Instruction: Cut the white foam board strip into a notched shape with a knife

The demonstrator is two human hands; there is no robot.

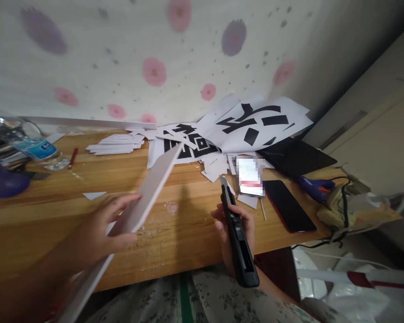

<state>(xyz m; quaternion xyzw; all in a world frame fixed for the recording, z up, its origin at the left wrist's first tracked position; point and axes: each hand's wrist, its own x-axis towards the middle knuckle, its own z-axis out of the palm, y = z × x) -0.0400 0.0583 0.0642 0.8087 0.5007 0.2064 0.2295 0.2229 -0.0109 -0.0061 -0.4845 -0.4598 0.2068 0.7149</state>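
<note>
My left hand (103, 226) grips a long white board strip (148, 193) near its middle, thumb below and fingers on top; the strip slants from the lower left up toward the table's centre. My right hand (234, 235) is closed round a black utility knife (237, 233) with its blade out, tip pointing away from me above the wooden table (178, 202). The knife is apart from the strip, to its right.
Sheets with black cut-out shapes (252, 123) and white scraps (116, 144) lie at the back. Two phones (251, 177) (287, 205), a black tablet (296, 157), a blue glue gun (314, 186) and a cloth sit right. A water bottle (27, 141) lies left.
</note>
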